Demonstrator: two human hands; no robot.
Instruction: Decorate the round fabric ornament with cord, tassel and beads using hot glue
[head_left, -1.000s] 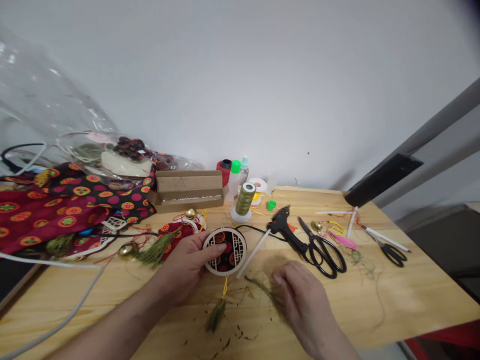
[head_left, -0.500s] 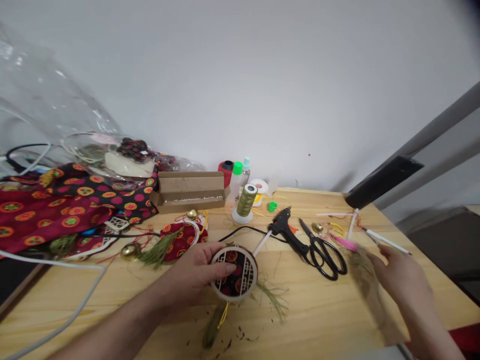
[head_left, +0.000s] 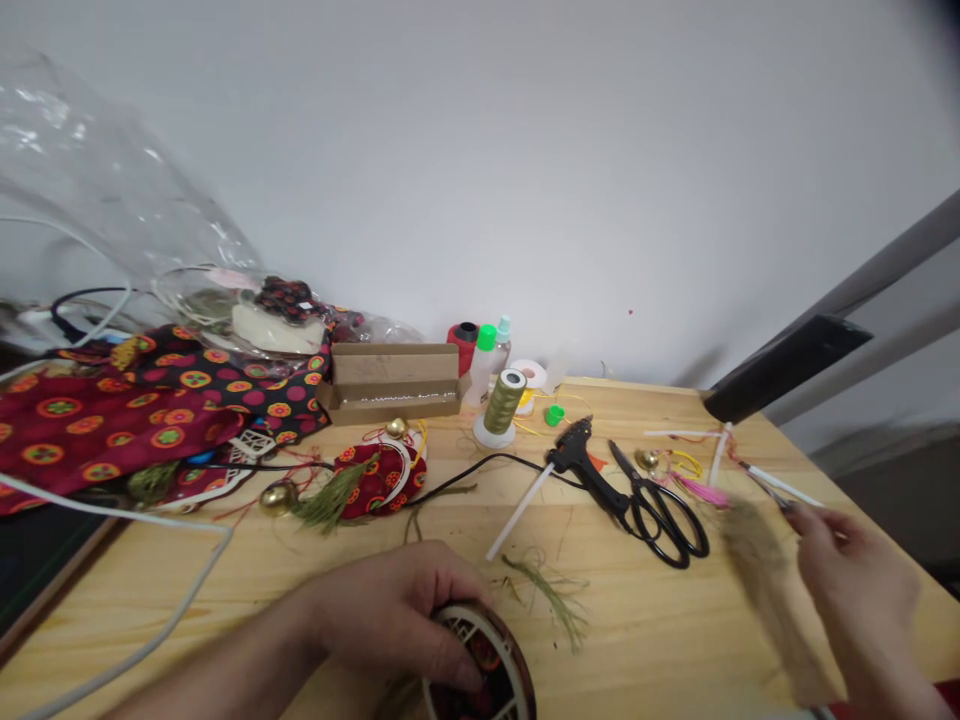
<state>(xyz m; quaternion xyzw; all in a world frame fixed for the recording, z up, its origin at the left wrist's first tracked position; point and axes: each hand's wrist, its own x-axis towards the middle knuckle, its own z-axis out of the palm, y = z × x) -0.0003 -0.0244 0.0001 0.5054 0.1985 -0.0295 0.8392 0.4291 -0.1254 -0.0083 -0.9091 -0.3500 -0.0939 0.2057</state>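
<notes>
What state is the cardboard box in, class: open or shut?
Open: the cardboard box has its lid raised at the back, so its inside shows.

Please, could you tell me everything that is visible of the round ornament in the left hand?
The round ornament with a pale lattice face looks wooden, with a pale rim and a darker edge; behind the openwork is dark fabric with reddish-orange pattern. It is tilted, and the bottom of the picture cuts off its lower part. The left hand grips it from its upper left, the thumb lying across the face. Whether it also touches the light wooden table, I cannot tell.
</notes>
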